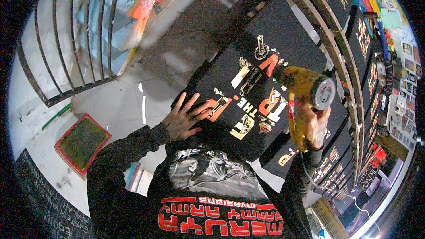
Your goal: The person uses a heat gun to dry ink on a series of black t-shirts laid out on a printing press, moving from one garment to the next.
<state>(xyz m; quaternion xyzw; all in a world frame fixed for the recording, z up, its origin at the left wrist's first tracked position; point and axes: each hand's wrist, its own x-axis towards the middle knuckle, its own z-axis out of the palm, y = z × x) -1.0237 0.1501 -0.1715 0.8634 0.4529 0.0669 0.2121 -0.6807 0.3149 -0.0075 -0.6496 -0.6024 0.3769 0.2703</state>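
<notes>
A black fabric piece (283, 22) with an orange, cream and white print lies flat in front of me on a long sloping surface. My left hand (183, 117) rests on its left edge beside the print, fingers spread, holding nothing. My right hand (318, 128) is closed round the handle of a yellow heat gun (301, 84). The gun's grey round rear end faces up toward me, and its dark nozzle points down and away over the print's right part. The gun's body hides some of the lettering beneath it.
Right of the fabric run long dark metal rails (341, 57), with several more printed black pieces beyond them. A white cable (349, 193) trails at lower right. On the left are a barred metal rack (75, 40) and a red-framed screen (83, 144) on the floor.
</notes>
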